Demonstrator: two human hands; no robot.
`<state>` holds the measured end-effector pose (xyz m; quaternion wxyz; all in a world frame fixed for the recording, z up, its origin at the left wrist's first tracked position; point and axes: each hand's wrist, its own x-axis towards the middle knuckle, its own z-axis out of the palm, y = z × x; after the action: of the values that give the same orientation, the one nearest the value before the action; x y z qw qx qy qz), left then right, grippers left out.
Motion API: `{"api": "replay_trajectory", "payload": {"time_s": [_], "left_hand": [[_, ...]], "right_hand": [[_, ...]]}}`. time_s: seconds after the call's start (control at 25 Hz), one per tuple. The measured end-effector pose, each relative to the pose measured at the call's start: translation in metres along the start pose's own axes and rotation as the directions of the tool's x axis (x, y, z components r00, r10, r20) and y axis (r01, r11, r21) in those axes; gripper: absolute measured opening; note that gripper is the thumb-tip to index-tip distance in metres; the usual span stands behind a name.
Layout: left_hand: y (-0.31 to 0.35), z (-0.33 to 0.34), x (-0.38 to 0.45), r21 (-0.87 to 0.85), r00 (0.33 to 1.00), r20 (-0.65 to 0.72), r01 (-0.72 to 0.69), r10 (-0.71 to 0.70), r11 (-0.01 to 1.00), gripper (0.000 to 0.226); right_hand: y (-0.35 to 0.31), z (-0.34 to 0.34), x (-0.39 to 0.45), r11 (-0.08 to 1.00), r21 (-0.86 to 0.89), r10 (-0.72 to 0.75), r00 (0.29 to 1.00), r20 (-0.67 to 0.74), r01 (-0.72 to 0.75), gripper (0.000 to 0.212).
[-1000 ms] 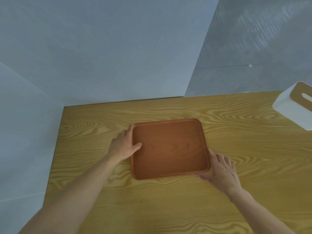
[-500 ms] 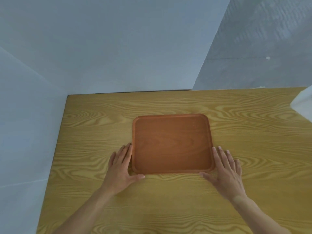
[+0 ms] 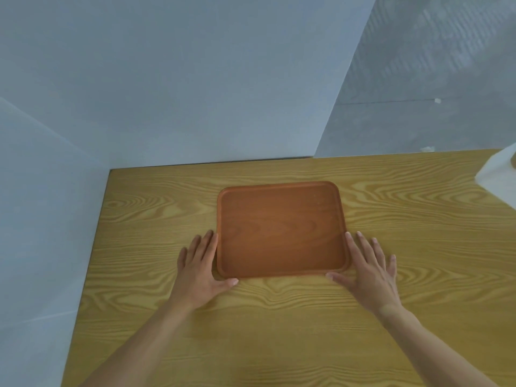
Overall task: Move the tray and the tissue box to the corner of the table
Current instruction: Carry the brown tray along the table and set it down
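Centrally on the pale wood-grain table (image 3: 279,331) lies the square reddish-brown wooden tray (image 3: 280,230). Left hand (image 3: 199,268) and right hand (image 3: 368,270) lie flat, fingers spread, flanking its near corners, grasping nothing. Rigid, probably light; best held by opposite rims. White tissue box (image 3: 498,177): far right.

Soft, even daylight fills the scene, cool and bluish on the walls (image 3: 167,79), with no hard glare anywhere. Shadows are faint: a thin dark line lies under the tray (image 3: 282,230) at its 6 o'clock edge and beneath the left hand (image 3: 199,270) and right hand (image 3: 368,270). The wide lens bends the table (image 3: 279,331) edges outward towards 8 o'clock. The white box (image 3: 499,177) at 3 o'clock is smeared and overexposed. Wood grain looks slightly soft.
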<state>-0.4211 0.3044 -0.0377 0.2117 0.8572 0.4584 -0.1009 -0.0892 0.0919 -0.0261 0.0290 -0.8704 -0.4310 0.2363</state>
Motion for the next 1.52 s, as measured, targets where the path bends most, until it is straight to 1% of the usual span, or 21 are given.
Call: {"api": "replay_trajectory", "payload": {"time_s": [0.2, 0.36, 0.56, 0.84, 1.04, 1.16, 1.2, 1.28, 1.36, 1.44, 1.52], "left_hand": [[0.001, -0.018, 0.033, -0.003, 0.998, 0.031, 0.047, -0.047, 0.999, 0.126], [0.004, -0.032, 0.057, -0.002, 0.993, 0.068, 0.095, -0.095, 0.995, 0.126], [0.001, -0.043, 0.074, 0.007, 0.990, 0.084, 0.110, -0.110, 0.994, 0.125], [0.000, -0.049, 0.077, 0.010, 0.988, 0.108, 0.110, -0.111, 0.994, 0.125], [0.005, -0.058, 0.077, 0.031, 0.985, 0.129, 0.109, -0.112, 0.994, 0.125], [0.016, -0.067, 0.076, -0.003, 0.979, 0.153, 0.136, -0.134, 0.991, 0.119], [0.020, -0.071, 0.075, -0.003, 0.983, 0.142, 0.122, -0.121, 0.993, 0.113], [0.031, -0.083, 0.076, 0.013, 0.993, 0.111, 0.044, -0.045, 0.999, 0.097], [0.047, -0.099, 0.080, 0.008, 0.986, 0.149, -0.071, 0.069, 0.997, 0.082], [0.071, -0.117, 0.083, -0.013, 0.954, 0.236, -0.187, 0.185, 0.982, 0.073], [0.102, -0.130, 0.080, -0.018, 0.912, 0.273, -0.313, 0.306, 0.950, 0.067]], "right_hand": [[-0.016, -0.018, 0.033, 0.999, 0.022, 0.045, 0.999, 0.007, -0.045, 0.105], [-0.029, -0.031, 0.056, 0.997, -0.009, 0.078, 0.997, 0.006, -0.078, 0.105], [-0.039, -0.036, 0.075, 0.996, 0.004, 0.092, 0.996, 0.014, -0.092, 0.106], [-0.042, -0.035, 0.075, 0.995, -0.007, 0.101, 0.995, 0.017, -0.101, 0.108], [-0.049, -0.043, 0.071, 0.993, 0.028, 0.112, 0.993, 0.039, -0.113, 0.109], [-0.055, -0.046, 0.060, 0.988, 0.089, 0.127, 0.991, 0.028, -0.129, 0.102], [-0.057, -0.048, 0.055, 0.988, 0.089, 0.122, 0.992, 0.016, -0.123, 0.096], [-0.059, -0.055, 0.042, 0.995, 0.056, 0.088, 0.996, -0.007, -0.088, 0.079], [-0.058, -0.068, 0.025, 0.999, -0.017, 0.043, 0.999, -0.010, -0.043, 0.060], [-0.052, -0.085, 0.006, 0.996, -0.089, 0.011, 1.000, -0.001, -0.011, 0.048], [-0.041, -0.104, -0.019, 0.995, -0.103, -0.006, 1.000, -0.023, 0.003, 0.043]]}}
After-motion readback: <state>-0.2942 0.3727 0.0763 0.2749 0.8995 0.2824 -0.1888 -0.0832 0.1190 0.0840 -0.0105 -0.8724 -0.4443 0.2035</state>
